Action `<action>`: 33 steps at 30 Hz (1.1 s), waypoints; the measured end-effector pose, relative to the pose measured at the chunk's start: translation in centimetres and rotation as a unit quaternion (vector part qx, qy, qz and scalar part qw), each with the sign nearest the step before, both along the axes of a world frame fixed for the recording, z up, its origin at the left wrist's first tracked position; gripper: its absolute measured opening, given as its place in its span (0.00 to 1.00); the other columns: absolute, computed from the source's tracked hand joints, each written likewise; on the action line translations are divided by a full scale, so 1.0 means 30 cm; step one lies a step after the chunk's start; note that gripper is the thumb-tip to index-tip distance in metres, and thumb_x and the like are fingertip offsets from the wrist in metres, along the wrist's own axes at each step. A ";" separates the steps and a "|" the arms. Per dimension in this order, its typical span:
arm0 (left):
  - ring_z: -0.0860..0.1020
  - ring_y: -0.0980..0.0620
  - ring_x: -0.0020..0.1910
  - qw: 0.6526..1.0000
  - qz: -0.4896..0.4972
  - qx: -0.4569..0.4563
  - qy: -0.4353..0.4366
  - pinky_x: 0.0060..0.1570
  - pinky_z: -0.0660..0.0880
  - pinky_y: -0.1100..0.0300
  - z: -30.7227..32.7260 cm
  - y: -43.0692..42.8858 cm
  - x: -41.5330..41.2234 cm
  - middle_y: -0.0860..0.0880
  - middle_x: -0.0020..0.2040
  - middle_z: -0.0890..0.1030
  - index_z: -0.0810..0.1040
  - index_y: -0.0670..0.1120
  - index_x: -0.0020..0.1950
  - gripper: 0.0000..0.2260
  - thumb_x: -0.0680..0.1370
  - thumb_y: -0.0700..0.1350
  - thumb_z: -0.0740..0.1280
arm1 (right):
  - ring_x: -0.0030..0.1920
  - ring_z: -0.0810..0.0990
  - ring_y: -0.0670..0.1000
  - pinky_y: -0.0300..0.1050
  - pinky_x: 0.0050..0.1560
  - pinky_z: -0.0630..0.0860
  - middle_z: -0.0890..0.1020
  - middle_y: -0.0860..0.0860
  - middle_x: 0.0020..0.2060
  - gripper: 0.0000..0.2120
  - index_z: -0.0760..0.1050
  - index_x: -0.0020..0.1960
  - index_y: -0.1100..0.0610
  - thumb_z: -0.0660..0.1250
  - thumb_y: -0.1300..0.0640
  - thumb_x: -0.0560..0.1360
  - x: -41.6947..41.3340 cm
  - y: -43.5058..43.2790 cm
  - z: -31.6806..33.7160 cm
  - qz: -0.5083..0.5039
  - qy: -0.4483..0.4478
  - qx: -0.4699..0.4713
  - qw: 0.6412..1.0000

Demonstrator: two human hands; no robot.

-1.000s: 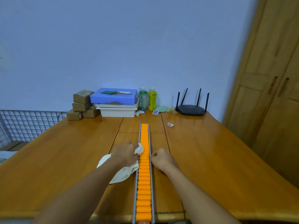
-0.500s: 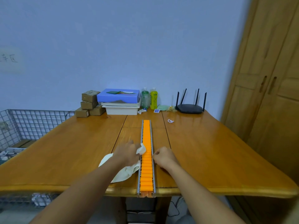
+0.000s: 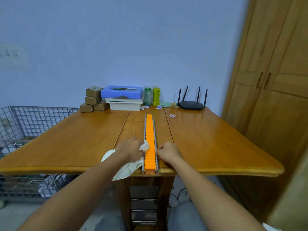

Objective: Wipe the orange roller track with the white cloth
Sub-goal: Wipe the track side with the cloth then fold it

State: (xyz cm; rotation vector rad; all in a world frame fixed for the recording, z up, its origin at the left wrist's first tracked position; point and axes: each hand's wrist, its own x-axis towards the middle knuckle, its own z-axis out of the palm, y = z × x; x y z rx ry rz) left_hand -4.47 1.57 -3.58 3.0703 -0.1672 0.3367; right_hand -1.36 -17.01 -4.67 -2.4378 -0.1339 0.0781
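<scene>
We see the orange roller track (image 3: 149,130) lying straight (grey rails on both sides) down the table's (image 3: 75,139) middle; the white cloth (image 3: 126,169) sits crumpled against its left rail, tail overhanging the near edge.

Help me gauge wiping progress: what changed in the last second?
Only the view drew back; neither hand clearly moved along the track. The left hand still grips the cloth against its left edge, and the right hand still holds its right edge.
</scene>
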 end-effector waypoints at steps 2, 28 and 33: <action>0.79 0.46 0.56 1.000 -0.001 0.003 0.002 0.48 0.78 0.54 0.002 -0.008 -0.035 0.46 0.62 0.77 0.72 0.52 0.74 0.21 0.81 0.54 0.64 | 0.33 0.80 0.51 0.46 0.36 0.76 0.82 0.51 0.33 0.11 0.81 0.36 0.53 0.67 0.54 0.77 -0.028 -0.001 0.006 0.002 -0.005 -0.007 1.000; 0.77 0.47 0.58 0.999 0.000 0.020 -0.027 0.53 0.76 0.56 -0.008 -0.092 -0.355 0.48 0.64 0.77 0.71 0.54 0.75 0.23 0.81 0.55 0.65 | 0.40 0.81 0.52 0.45 0.38 0.76 0.82 0.51 0.39 0.09 0.82 0.42 0.55 0.69 0.51 0.74 -0.268 -0.033 0.051 -0.019 -0.031 -0.068 0.997; 0.78 0.46 0.57 1.000 -0.002 0.016 -0.016 0.53 0.78 0.54 0.007 -0.096 -0.375 0.47 0.63 0.77 0.71 0.54 0.74 0.22 0.81 0.55 0.65 | 0.37 0.79 0.51 0.46 0.37 0.76 0.81 0.51 0.38 0.09 0.82 0.42 0.55 0.68 0.52 0.76 -0.275 -0.041 0.056 -0.011 -0.041 -0.070 0.997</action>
